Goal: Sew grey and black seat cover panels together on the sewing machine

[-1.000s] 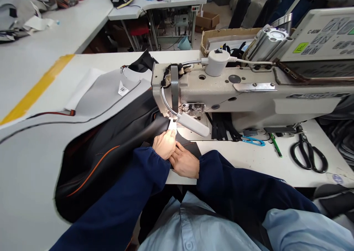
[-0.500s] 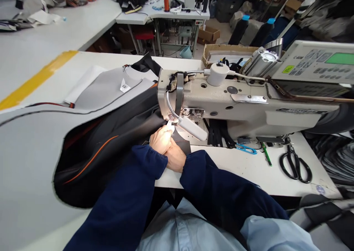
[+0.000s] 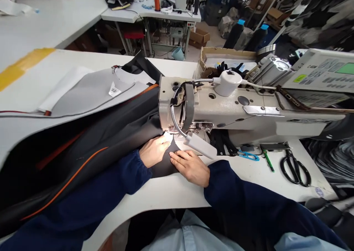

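Note:
A large black cover piece [image 3: 121,125] with orange piping and a grey lining [image 3: 91,90] is bunched to the left of the sewing machine [image 3: 188,100]. Its edge runs under the brightly lit needle area, whose detail is washed out. My left hand [image 3: 155,150] has its fingers curled together on the black material just in front of the presser foot. My right hand [image 3: 190,167] lies with fingers stretched and slightly apart on a stitched black flap [image 3: 166,166], beside a seam. A lamp head [image 3: 200,145] hangs just above and right of the hands.
On the table's right lie blue thread snips [image 3: 249,155], a green pen [image 3: 268,160] and black scissors [image 3: 295,168]. Behind the machine stands a cardboard box [image 3: 226,53]; a control panel [image 3: 326,70] is at the right. Fabric stacks [image 3: 329,159] lie beyond the table.
My hands were crossed together at the needle. The right hand has come away to the right and now lies flat on the flap. The view has shifted and the black piece spreads further left.

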The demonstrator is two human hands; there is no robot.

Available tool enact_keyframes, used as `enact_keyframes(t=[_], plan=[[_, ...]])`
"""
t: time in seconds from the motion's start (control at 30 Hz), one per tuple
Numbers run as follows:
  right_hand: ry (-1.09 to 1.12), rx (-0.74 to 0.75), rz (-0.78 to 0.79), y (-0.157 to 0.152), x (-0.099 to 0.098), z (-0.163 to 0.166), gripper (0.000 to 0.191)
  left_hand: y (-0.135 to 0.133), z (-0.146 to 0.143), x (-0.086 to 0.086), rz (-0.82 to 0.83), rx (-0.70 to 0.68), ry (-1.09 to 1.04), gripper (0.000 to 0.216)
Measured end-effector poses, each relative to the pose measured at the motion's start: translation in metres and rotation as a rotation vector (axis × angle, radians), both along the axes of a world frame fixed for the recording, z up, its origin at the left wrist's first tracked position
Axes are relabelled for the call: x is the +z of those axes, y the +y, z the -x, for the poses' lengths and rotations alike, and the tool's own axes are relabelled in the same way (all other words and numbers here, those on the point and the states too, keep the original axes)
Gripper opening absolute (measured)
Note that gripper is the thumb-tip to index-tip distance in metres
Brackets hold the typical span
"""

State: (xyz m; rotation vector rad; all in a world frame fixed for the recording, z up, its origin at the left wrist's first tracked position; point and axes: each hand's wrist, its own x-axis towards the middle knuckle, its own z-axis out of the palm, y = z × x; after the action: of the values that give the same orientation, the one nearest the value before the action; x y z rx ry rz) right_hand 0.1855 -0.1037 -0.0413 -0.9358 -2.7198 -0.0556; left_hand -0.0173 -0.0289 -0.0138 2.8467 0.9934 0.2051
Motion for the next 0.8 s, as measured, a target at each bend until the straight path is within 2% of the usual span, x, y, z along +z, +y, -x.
enact_keyframes(t=[0.17, 0.33, 0.43, 0.6, 0.8], plan=[[-0.025, -0.032, -0.108, -0.002, 0.012, 0.021, 0.033, -0.017, -0.02, 0.02, 0.065, 0.134, 0.263, 0.027], [-0.066, -0.091, -0.17, -0.002, 0.012, 0.032, 0.027, -0.022, -0.032, 0.028, 0.168, 0.234, 0.319, 0.028], [-0.085, -0.103, -0.172, 0.004, 0.009, 0.037, 0.028, -0.02, -0.036, 0.031, 0.199, 0.297, 0.319, 0.028], [-0.046, -0.139, -0.084, 0.008, -0.004, 0.051, 0.026, -0.019, -0.042, 0.032, 0.125, 0.313, 0.29, 0.027], [0.22, -0.229, -0.02, -0.013, -0.022, 0.082, 0.033, -0.019, -0.042, 0.025, 0.11, 0.363, 0.26, 0.024]])
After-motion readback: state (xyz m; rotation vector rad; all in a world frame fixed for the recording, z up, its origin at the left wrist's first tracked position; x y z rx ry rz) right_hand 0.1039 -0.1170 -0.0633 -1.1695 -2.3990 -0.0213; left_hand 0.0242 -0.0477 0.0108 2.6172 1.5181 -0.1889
